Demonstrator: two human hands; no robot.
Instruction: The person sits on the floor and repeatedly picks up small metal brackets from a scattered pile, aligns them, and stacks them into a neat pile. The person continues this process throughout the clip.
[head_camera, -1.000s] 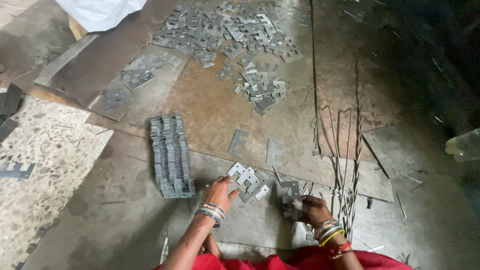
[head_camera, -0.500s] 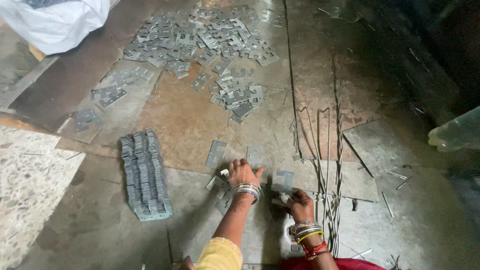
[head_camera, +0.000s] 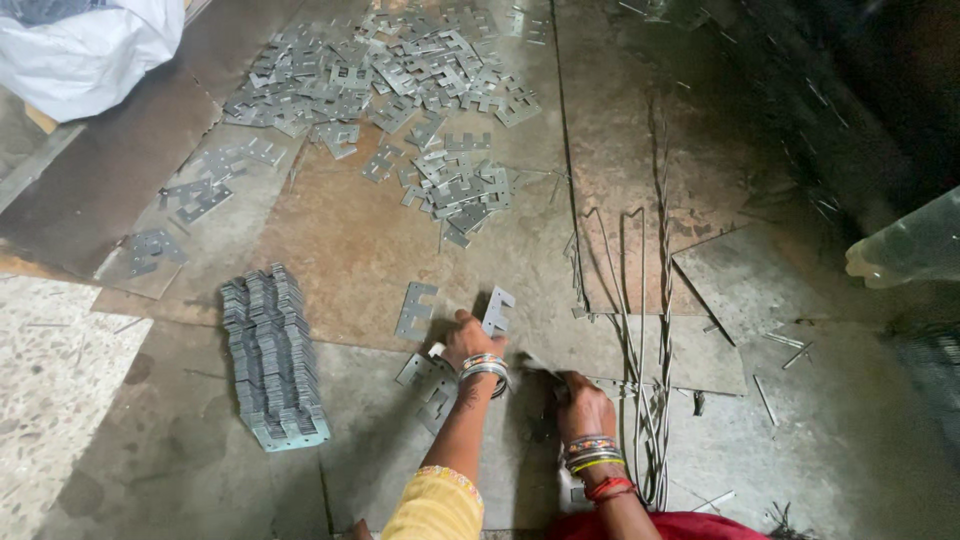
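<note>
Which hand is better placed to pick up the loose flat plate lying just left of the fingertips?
Probably the left hand: it rests beside the loose plate. The right hand sits farther off, apparently gripping plates already.

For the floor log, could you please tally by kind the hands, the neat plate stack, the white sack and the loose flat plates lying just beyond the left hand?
Hands: 2, left hand and right hand
Neat plate stack: 1
White sack: 1
Loose flat plates beyond the left hand: 2, and
Total: 6
</note>
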